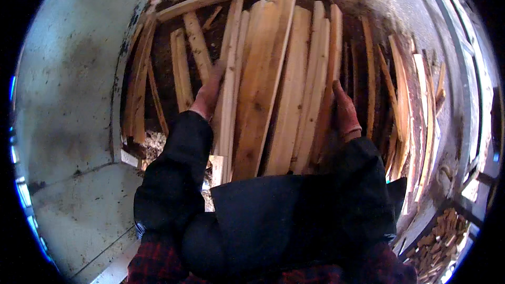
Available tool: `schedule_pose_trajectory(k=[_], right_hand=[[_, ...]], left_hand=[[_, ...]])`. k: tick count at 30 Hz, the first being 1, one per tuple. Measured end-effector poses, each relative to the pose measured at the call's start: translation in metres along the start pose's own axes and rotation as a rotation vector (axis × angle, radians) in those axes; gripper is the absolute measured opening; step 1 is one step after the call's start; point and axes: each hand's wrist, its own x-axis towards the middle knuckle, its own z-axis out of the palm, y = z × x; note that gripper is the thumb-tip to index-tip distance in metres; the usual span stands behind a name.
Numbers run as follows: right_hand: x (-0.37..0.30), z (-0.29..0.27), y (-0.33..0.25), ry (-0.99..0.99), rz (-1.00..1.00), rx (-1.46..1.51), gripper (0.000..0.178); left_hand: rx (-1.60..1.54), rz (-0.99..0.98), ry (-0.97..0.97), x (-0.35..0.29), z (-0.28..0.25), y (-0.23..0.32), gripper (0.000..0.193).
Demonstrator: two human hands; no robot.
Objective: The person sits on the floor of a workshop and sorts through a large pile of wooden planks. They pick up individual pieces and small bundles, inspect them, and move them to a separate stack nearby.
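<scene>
Between my two hands lies a bundle of long, pale wooden boards (263, 94), side by side and pointing away from me. My left hand (209, 94) grips the bundle's left edge, its fingertips partly hidden by the outer board. On the opposite side, my right hand (345, 109) presses against the outermost right board (334, 52), with its fingers curled toward the underside. A dark gap runs between the wide middle board (266, 79) and the boards to its right. The near ends of the bundle reach my dark apron (273, 226), which covers part of them.
Loose wooden strips (181, 68) lie left of the bundle, and a long plank (223, 1) crosses behind it. More thin slats (402, 100) lean at the right. A pale panel wall (73, 73) stands at the left. Small wood pieces (439, 242) are heaped at the lower right.
</scene>
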Motion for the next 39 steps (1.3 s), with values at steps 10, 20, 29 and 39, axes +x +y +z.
schedule_pose_trajectory(k=[10, 20, 29, 39], right_hand=[[-0.016, 0.039, 0.011, 0.04, -0.477, -0.39, 0.057], [-0.02, 0.008, -0.002, -0.155, 0.061, 0.082, 0.06], [-0.044, 0.012, 0.006, -0.052, -0.009, 0.107, 0.07], [-0.037, -0.023, 0.047, -0.379, 0.019, 0.525, 0.069]], left_hand=[[-0.36, -0.14, -0.105, -0.079, 0.059, 0.043, 0.075], [-0.474, -0.049, -0.162, -0.045, 0.066, 0.02, 0.07], [-0.445, -0.07, -0.104, -0.065, 0.076, 0.006, 0.07], [-0.403, -0.048, -0.053, -0.086, 0.088, 0.003, 0.069]])
